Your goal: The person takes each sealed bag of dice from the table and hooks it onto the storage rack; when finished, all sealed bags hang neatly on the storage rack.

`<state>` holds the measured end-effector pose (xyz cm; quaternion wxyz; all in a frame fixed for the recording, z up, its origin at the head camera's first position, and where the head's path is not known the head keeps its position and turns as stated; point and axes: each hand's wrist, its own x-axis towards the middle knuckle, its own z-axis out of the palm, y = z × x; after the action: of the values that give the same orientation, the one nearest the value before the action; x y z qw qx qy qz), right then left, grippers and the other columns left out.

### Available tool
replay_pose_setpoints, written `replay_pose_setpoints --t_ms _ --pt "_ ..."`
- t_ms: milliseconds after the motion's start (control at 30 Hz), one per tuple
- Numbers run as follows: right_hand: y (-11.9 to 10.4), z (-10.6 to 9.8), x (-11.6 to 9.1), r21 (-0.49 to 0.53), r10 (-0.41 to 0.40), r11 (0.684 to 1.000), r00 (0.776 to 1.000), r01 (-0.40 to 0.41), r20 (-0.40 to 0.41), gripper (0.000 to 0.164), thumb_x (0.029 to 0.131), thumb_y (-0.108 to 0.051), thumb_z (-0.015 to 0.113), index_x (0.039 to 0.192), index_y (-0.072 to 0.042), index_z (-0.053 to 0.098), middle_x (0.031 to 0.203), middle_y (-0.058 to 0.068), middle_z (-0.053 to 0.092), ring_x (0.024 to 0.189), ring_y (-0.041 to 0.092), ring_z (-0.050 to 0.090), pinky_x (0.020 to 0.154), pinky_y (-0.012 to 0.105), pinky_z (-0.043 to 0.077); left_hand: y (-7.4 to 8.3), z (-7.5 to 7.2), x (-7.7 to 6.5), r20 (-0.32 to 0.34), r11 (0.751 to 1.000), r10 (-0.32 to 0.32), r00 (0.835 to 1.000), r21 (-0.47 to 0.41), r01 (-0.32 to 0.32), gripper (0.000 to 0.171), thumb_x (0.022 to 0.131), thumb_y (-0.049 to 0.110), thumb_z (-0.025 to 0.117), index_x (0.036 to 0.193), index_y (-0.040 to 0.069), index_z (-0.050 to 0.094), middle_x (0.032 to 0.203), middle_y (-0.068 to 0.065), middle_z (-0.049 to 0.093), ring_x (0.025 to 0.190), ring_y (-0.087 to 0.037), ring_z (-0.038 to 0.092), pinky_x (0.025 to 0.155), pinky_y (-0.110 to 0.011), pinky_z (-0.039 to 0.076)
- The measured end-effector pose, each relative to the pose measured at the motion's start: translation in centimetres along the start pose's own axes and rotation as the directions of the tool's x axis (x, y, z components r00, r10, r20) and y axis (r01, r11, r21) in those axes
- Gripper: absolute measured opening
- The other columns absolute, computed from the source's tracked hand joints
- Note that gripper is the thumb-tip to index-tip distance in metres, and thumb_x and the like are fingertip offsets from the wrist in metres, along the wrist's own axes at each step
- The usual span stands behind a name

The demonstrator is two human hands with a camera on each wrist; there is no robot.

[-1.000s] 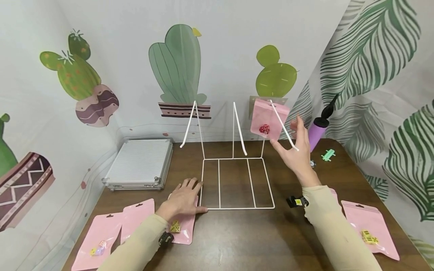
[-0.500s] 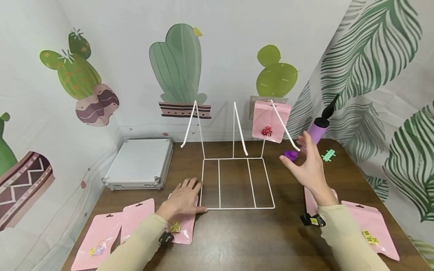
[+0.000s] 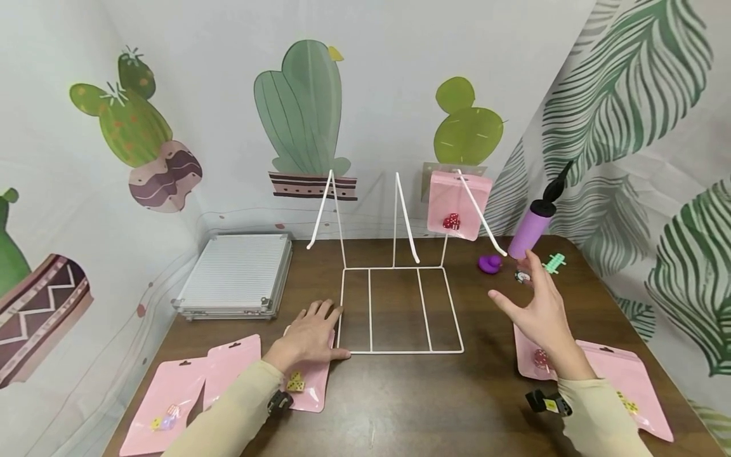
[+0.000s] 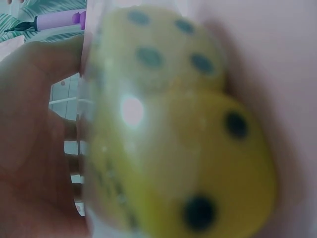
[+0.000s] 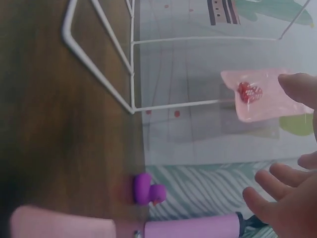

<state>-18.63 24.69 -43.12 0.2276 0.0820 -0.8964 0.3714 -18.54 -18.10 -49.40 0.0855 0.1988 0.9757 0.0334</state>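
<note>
A white wire rack (image 3: 370, 311) with three upward-angled prongs stands mid-table. From its right prong hangs a pink pouch (image 3: 457, 190) holding red dice. My left hand (image 3: 308, 333) lies spread by the rack's left base corner, over a pink pouch (image 3: 311, 397) with yellow dice. These dice (image 4: 198, 148) fill the left wrist view, blurred. To the rack's right my right hand (image 3: 542, 311) is in the air, fingers spread and holding nothing. Below it lies a pink pouch (image 3: 526, 352) with red dice, partly hidden by the hand.
Two more pink pouches (image 3: 160, 387) (image 3: 231, 362) lie at left, and another (image 3: 639, 381) at right. A silver case (image 3: 234, 273) sits back left. A purple duck (image 3: 489, 264), purple pump (image 3: 531, 231), green toy (image 3: 554, 263) and poker chip (image 3: 522, 276) are back right.
My right hand has drawn away from the hanging pouch, moving right and toward me. The pouch has swung slightly and hangs straighter. The left hand has stayed in place.
</note>
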Motion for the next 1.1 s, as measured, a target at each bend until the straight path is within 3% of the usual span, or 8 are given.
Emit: replay_pose_setpoints --t_ms 167,267,800,1100 --pt "1.1 -0.5 -1.0 -0.045 0.041 0.998 0.997 -0.038 0.067 0.097 0.076 -0.027 0.083 0.153 -0.013 0.026 0.131 0.025 0.051 0.118 0.043 0.050 0.092 0.054 0.042 -0.1 0.2 0.0 -0.011 1.000 0.009 1.000 -0.011 -0.010 0.101 0.071 0.074 0.067 0.147 0.013 0.040 0.151 -0.018 0.036 0.138 -0.039 0.034 0.108 -0.061 0.035" --pt "1.7 -0.9 -1.7 -0.081 0.083 0.994 0.990 -0.074 0.115 0.099 0.077 -0.033 0.082 0.154 -0.009 0.024 0.132 0.030 0.049 0.119 0.047 0.047 0.091 0.064 0.038 -0.2 0.3 0.1 -0.012 1.000 0.006 1.000 -0.009 -0.006 0.101 0.071 0.074 0.067 0.147 0.013 0.040 0.151 -0.017 0.037 0.138 -0.039 0.034 0.108 -0.060 0.035" --pt "4.1 -2.7 -4.7 -0.215 0.198 0.965 0.955 -0.151 0.219 0.104 0.079 -0.043 0.078 0.152 0.002 0.018 0.135 0.040 0.040 0.119 0.058 0.040 0.090 0.072 0.034 -0.2 0.3 0.1 -0.002 1.000 0.005 1.000 -0.004 -0.005 0.103 0.071 0.075 0.065 0.149 0.014 0.037 0.153 -0.017 0.035 0.140 -0.038 0.033 0.110 -0.060 0.033" --pt "5.1 -3.0 -5.9 -0.313 0.282 0.928 0.928 -0.200 0.242 0.114 0.077 -0.049 0.078 0.151 0.008 0.012 0.134 0.050 0.030 0.117 0.067 0.032 0.092 0.076 0.030 -0.1 0.2 0.0 -0.014 1.000 0.007 1.000 -0.002 -0.007 0.101 0.071 0.074 0.066 0.148 0.014 0.039 0.151 -0.016 0.037 0.139 -0.038 0.034 0.109 -0.060 0.035"
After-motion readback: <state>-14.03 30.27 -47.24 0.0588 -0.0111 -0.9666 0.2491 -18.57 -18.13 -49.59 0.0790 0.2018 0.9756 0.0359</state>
